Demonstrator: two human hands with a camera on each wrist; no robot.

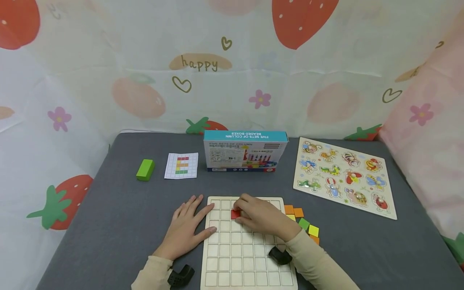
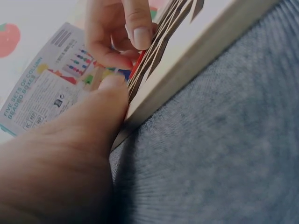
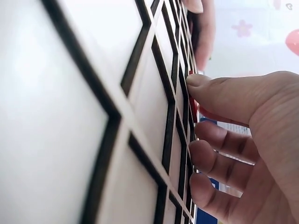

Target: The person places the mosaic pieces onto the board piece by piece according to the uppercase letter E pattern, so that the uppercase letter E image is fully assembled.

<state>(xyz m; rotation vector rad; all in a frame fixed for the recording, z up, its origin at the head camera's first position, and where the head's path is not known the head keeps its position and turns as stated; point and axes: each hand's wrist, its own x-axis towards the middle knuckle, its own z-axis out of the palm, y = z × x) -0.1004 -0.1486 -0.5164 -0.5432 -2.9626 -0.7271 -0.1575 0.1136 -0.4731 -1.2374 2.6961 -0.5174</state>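
Specifically, a red square tile (image 1: 235, 215) at the upper rows of a ridged, wooden grid board (image 1: 224, 250).
The right hand (image 1: 262, 217) pinches the tile, partly hiding it; the left hand (image 1: 185, 227), fingers spread, touches the board's edge.

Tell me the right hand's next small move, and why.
Probably settle the red tile flat into a square of the grid board: the right hand pinches it right there, and the left hand touches the board's edge, which should help steady it.
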